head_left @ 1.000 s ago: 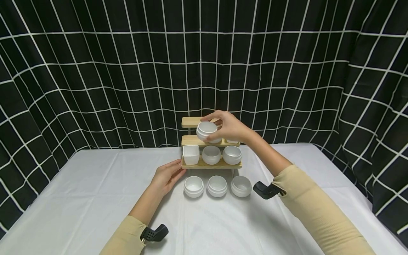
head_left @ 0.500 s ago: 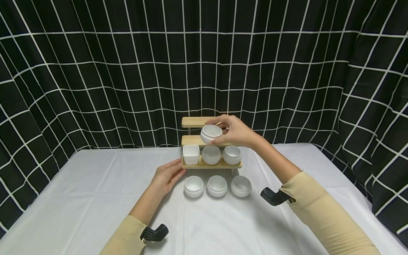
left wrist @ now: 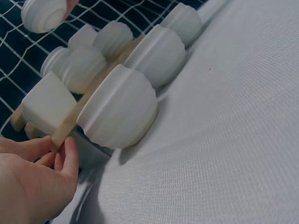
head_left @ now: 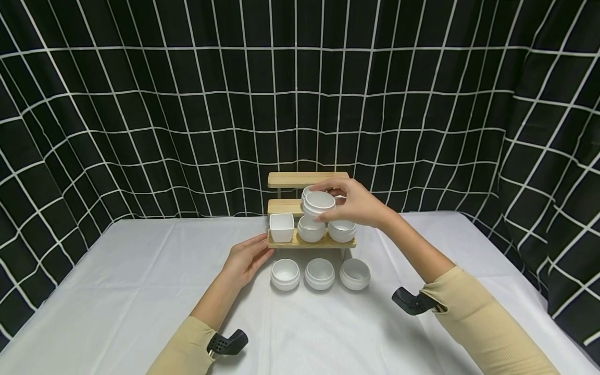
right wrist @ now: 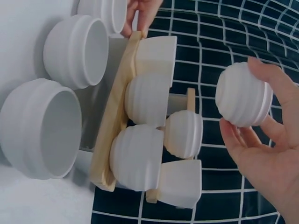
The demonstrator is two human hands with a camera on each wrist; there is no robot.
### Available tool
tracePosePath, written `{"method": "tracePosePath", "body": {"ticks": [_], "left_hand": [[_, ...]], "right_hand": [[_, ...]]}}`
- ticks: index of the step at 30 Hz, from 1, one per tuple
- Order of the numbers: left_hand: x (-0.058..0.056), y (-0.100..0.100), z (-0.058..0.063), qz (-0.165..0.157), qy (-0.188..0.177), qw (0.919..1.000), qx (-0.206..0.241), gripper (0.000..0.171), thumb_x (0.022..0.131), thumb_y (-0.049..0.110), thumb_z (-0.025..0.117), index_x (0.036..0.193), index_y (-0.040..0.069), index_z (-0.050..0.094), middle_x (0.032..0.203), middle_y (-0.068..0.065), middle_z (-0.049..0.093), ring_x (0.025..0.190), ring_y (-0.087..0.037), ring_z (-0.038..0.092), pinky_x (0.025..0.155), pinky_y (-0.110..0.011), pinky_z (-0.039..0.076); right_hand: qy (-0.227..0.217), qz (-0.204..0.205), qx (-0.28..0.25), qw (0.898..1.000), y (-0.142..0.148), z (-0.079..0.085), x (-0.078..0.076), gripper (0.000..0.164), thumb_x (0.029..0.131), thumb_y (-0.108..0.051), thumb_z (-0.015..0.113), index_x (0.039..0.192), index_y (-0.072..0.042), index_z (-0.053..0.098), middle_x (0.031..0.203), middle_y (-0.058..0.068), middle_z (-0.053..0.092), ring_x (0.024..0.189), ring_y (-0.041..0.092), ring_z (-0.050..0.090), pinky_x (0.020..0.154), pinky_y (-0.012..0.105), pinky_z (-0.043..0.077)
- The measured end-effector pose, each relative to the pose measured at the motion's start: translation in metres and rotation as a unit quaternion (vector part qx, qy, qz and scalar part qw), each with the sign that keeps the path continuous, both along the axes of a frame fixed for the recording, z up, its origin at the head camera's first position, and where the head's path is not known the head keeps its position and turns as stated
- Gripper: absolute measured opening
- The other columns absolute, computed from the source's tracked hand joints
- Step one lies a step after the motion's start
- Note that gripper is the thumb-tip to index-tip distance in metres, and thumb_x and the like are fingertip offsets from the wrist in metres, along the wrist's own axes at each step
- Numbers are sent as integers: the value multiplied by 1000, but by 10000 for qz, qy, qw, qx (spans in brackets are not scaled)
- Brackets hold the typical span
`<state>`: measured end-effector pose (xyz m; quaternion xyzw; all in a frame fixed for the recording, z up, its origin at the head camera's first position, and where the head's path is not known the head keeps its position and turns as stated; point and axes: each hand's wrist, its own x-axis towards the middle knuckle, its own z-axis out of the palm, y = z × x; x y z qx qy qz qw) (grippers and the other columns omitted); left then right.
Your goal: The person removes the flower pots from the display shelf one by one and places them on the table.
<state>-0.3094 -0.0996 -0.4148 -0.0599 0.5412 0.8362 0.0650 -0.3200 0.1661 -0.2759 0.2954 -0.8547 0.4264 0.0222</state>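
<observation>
No words, numbers or signs can be read here. None can be read on the white cup (head_left: 319,205) in the right hand (head_left: 354,203), on the wooden stand (head_left: 300,180) at the left hand (head_left: 246,260), or on the front row of cups (head_left: 320,275) near the left hand. The black gadget (head_left: 414,301) behind the right hand looks too small to tell.

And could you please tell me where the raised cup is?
In the head view, the raised cup is in the right hand, appearing just above the middle cup on the bottom shelf.
</observation>
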Motion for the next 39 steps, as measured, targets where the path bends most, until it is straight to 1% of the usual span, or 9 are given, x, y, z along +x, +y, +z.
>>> {"method": "tracePosePath", "body": {"ticks": [3, 6, 9, 12, 15, 22, 28, 36, 39], "left_hand": [[0, 0, 0, 7, -8, 10000, -21, 43, 108, -6, 51, 149, -16, 46, 152, -36, 49, 113, -20, 67, 106, -26, 58], [-1, 0, 0, 11, -49, 10000, -49, 43, 108, -6, 51, 150, -15, 46, 152, -35, 49, 117, -23, 66, 106, -26, 58], [-1, 0, 0, 15, -72, 10000, -48, 43, 108, -6, 51, 149, -15, 47, 152, -35, 50, 117, -23, 66, 106, -26, 58], [-2, 0, -1, 26, -84, 10000, -30, 43, 107, -7, 51, 149, -15, 47, 152, -35, 49, 114, -21, 67, 104, -25, 59], [-3, 0, -1, 26, -73, 10000, -7, 42, 107, -7, 51, 149, -15, 47, 152, -35, 49, 109, -18, 67, 103, -25, 60], [-3, -1, -2, -2, -38, 10000, 20, 43, 108, -6, 51, 149, -15, 46, 151, -36, 49, 106, -17, 68, 104, -25, 59], [-2, -1, -1, -12, -63, 10000, 15, 43, 108, -6, 51, 150, -15, 46, 152, -35, 49, 112, -20, 67, 105, -25, 59], [-3, -1, -1, 15, -125, 9999, 14, 43, 108, -6, 51, 149, -15, 47, 152, -35, 49, 112, -20, 67, 103, -24, 60], [-4, -1, -1, 7, -98, 10000, -12, 42, 107, -6, 51, 149, -15, 47, 152, -35, 50, 116, -23, 66, 103, -24, 60]], "right_hand": [[-29, 0, -50, 10000, 5, -3, 2, 63, 79, -6, 90, 137, 2, 66, 137, 18, 65, 116, 31, 65, 98, 31, 59], [-46, -41, -17, 10000, 11, -6, 3, 63, 80, -7, 89, 138, 2, 65, 138, 19, 64, 117, 32, 65, 102, 39, 59], [-50, -85, 43, 9999, 15, -8, 5, 63, 80, -8, 89, 138, 2, 66, 137, 18, 64, 115, 31, 65, 96, 33, 59], [-51, -90, 80, 9999, 19, -11, 7, 61, 81, -9, 90, 136, 1, 67, 133, 18, 66, 107, 28, 65, 83, 22, 56], [-45, -81, 96, 9999, 23, -13, 9, 60, 81, -10, 89, 136, 2, 67, 130, 18, 67, 102, 24, 64, 77, 18, 52], [-120, -49, -49, 9999, 32, -18, 15, 60, 82, -6, 89, 136, 4, 65, 133, 19, 66, 108, 23, 65, 94, 20, 59], [-86, -55, -105, 9999, 40, -22, 18, 60, 83, -6, 88, 137, 4, 65, 135, 18, 67, 107, 18, 66, 95, 18, 59], [-116, -212, -39, 9997, 50, -25, 27, 62, 83, -8, 89, 139, 3, 64, 136, 18, 67, 116, 23, 66, 111, 41, 57], [-142, -234, -59, 9996, 53, -26, 30, 62, 83, -7, 89, 139, 4, 63, 137, 18, 67, 120, 25, 65, 111, 42, 57]]}}
